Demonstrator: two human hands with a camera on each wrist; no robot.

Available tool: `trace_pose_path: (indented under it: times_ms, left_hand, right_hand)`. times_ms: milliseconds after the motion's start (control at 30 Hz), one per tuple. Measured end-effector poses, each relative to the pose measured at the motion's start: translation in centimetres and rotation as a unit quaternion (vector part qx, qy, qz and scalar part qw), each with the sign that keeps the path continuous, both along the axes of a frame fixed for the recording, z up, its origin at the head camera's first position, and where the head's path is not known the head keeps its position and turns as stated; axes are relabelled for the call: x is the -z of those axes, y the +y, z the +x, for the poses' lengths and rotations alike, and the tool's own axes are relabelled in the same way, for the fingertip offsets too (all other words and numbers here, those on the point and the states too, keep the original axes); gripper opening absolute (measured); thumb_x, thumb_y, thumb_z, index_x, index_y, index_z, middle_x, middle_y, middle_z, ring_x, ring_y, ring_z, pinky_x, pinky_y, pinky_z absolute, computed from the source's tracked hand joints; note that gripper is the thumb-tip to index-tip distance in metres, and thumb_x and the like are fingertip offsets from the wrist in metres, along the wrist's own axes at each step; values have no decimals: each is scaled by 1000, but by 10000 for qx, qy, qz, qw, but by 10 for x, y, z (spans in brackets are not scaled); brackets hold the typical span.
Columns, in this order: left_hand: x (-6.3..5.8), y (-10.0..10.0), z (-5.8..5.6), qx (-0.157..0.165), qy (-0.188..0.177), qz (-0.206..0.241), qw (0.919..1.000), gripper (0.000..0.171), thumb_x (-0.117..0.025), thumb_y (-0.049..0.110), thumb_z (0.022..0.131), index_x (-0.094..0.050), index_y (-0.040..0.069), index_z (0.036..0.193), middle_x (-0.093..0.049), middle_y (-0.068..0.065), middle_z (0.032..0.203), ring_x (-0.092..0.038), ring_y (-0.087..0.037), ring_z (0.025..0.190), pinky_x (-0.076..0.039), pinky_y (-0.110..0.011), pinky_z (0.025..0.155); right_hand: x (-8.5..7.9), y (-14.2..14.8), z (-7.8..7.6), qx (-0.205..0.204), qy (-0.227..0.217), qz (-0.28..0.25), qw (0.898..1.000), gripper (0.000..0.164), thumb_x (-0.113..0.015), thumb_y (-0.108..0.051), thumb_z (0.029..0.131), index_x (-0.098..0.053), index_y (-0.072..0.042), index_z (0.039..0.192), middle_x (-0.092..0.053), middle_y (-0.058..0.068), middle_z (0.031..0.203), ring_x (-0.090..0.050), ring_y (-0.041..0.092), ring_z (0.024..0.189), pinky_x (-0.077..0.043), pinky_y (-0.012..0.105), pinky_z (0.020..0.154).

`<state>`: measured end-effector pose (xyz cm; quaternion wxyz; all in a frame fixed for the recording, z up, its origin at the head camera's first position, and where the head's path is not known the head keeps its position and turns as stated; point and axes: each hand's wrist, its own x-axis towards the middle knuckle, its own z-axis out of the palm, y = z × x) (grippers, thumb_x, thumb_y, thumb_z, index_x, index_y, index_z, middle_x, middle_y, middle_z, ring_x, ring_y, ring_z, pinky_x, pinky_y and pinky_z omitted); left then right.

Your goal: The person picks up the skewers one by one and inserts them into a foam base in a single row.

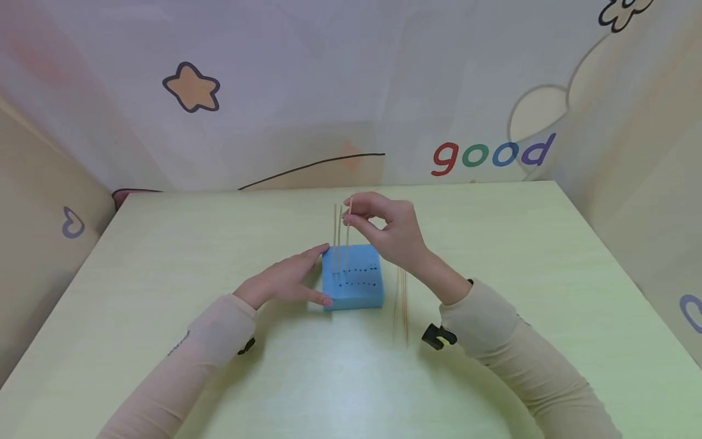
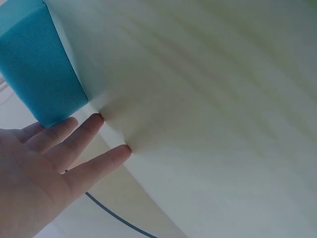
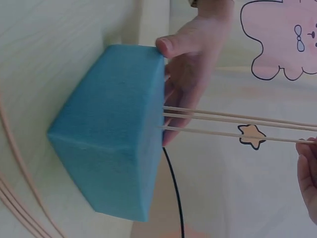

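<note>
A blue foam block (image 1: 353,300) lies on the table, with rows of small dark dots across its top. Two thin wooden skewers (image 1: 335,235) stand upright near its left side. My right hand (image 1: 397,228) pinches a third skewer (image 3: 237,135) near its upper end, between thumb and fingers; its lower end meets the block's top beside the other two. Along the block's left side rests my left hand (image 1: 285,281), thumb at the front corner and a finger at the back corner. The left wrist view shows its fingers (image 2: 96,168) straight and spread.
Several loose skewers (image 1: 405,305) lie on the table (image 1: 340,378) to the right of the block, partly under the right forearm. A printed backdrop (image 1: 307,91) rises behind the table's far edge, and side panels stand at left and right.
</note>
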<state>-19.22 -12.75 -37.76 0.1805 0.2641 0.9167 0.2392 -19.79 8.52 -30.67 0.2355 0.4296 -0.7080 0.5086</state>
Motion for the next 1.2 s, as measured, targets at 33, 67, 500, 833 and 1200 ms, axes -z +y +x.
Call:
trace_pose_path:
  times_ms: [33, 67, 500, 833, 1200]
  left_hand:
    - [0, 0, 0, 9, 9, 8, 10000, 110, -72, 54, 68, -11, 5, 146, -23, -14, 148, -25, -28, 133, -23, -41, 107]
    - [-1, 0, 0, 21, 13, 23, 10000, 110, -72, 54, 68, -11, 4, 145, -23, -15, 147, -26, -29, 133, -23, -41, 107]
    - [-3, 1, 1, -8, 8, 16, 10000, 112, -73, 54, 67, -11, 4, 145, -25, -15, 146, -28, -29, 132, -24, -41, 106]
    - [0, 0, 1, -51, -81, 29, 9999, 112, -74, 52, 67, -10, 5, 145, -25, -15, 146, -29, -30, 131, -25, -42, 106]
    - [0, 1, 1, -78, -138, 90, 9998, 114, -74, 54, 65, -9, 7, 146, -24, -12, 147, -28, -28, 132, -25, -41, 106]
  right_hand:
    - [2, 0, -1, -11, -15, 24, 10000, 17, -67, 8, 77, -63, 5, 93, -67, 12, 75, -64, 18, 67, -53, 26, 67]
    - [3, -1, -1, -9, -24, 45, 10000, 16, -67, 8, 77, -63, 5, 92, -66, 12, 75, -64, 18, 67, -53, 26, 66]
    - [8, 12, 1, 282, -261, 370, 9986, 28, -68, 7, 75, -60, 6, 102, -67, 15, 85, -65, 21, 73, -54, 29, 68]
    - [28, 48, -5, 1050, -1384, 1169, 9778, 28, -68, -1, 80, -61, 2, 107, -67, 11, 91, -63, 18, 78, -52, 25, 70]
    - [55, 88, -25, 1573, -2345, 2225, 9331, 34, -69, -6, 80, -58, 3, 111, -63, 19, 98, -60, 26, 84, -52, 39, 74]
